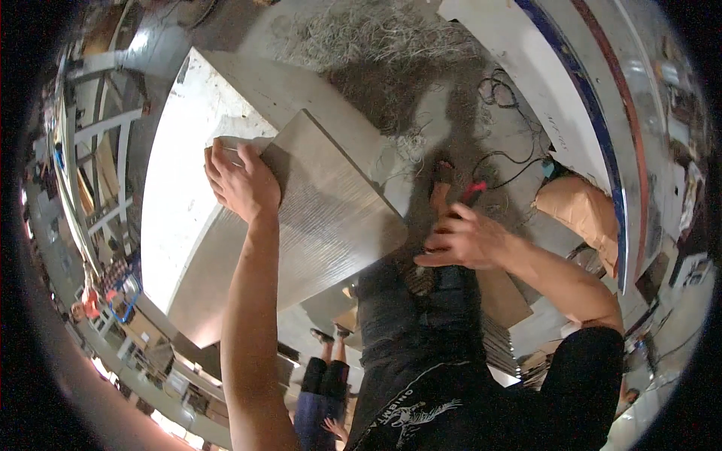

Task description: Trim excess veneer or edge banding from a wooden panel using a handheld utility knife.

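Observation:
A rectangular wood-grain panel point(331, 210) lies tilted across a large white box-shaped block point(177, 203). My left hand point(244, 180) is at the panel's upper left edge, its fingers bent over that edge and touching it. My right hand point(470, 239) hovers right of the panel's corner, apart from it, with fingers spread and slightly blurred. Just beyond the right hand is a small red and dark object point(475, 190), partly hidden by it. Whether they touch is unclear, but nothing shows between the fingers.
Tangled shavings or strands point(376, 34) cover the floor ahead. A dark cable point(519, 174) loops at the right, near a brown paper-like bundle point(579, 214) and a long white panel point(553, 90). Stacked boards point(500, 301) stand beside my legs. Another person point(323, 391) is behind.

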`<state>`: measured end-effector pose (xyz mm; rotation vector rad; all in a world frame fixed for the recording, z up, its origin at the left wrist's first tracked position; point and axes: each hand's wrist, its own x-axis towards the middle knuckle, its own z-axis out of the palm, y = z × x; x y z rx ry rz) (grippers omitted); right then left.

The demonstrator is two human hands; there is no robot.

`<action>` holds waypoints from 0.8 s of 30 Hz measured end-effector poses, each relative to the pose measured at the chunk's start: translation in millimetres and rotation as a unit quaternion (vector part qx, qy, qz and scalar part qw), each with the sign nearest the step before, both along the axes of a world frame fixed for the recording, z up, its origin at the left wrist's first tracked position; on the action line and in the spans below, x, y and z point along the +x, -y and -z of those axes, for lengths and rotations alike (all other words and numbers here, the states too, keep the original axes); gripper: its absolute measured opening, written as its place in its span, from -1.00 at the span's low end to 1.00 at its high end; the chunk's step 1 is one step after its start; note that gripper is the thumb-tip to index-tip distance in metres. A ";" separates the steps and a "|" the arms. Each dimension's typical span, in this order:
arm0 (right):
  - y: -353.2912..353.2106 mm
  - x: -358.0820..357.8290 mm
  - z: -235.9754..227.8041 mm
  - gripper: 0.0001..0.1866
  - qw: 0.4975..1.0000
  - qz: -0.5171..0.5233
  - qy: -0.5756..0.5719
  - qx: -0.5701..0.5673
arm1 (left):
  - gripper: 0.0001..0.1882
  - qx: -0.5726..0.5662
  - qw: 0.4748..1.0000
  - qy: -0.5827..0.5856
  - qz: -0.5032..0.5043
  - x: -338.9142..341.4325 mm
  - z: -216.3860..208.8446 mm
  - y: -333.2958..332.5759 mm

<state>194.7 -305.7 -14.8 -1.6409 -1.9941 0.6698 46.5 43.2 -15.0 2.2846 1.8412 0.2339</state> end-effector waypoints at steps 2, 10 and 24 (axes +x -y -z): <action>10.3 -10.9 -5.3 -0.62 1.000 0.020 0.011 -0.012 | -0.38 0.010 0.994 0.022 0.107 1.0 0.2 1.5; -91.7 -4.4 2.3 -0.57 0.954 0.284 0.017 0.094 | -0.47 0.037 0.940 0.039 0.337 3.4 6.1 2.3; -11.4 -92.3 5.9 -0.45 0.898 0.433 -0.041 0.066 | -0.49 0.040 0.935 0.054 0.347 -2.4 17.6 -7.0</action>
